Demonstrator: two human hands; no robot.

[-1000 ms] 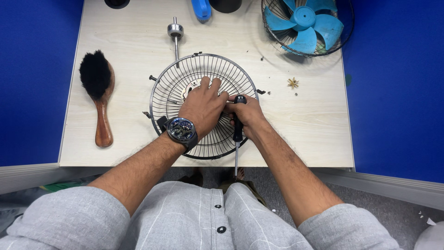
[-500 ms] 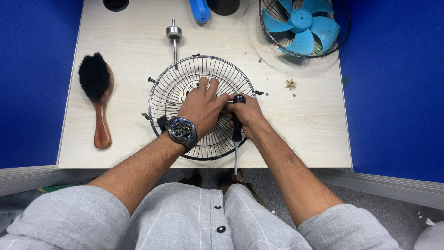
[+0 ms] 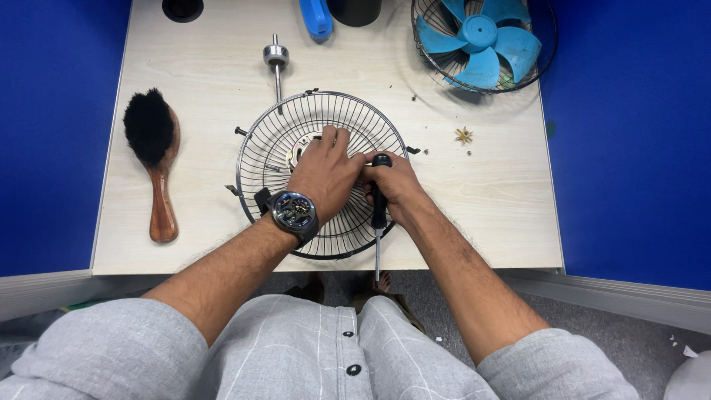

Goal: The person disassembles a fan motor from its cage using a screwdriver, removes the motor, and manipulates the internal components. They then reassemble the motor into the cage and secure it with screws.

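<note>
At worktop [image 3: 185, 252] centre, left hand [image 3: 322, 174] presses flat, fingers apart, on wire fan guard [image 3: 266, 159]; right hand [image 3: 392, 185] at 3 o'clock, grip clamped on screwdriver [image 3: 378, 222].

A pale wood-grain tabletop [image 3: 481, 215] fills the middle of the view, its surface light beige with faint streaks running across it — small dark specks lie scattered near its far right part. Deep blue walls [image 3: 629, 148] stand close on the left and right sides, flat and plain, boxing the tabletop in. Along the foot of each blue wall runs a pale grey strip [image 3: 615, 292]. Below the near edge of the tabletop shows a grey carpeted floor [image 3: 592, 330], with a few white scraps [image 3: 685, 348] lying at the lower right. The light is even and bright — shadows on the tabletop are soft and short.
</note>
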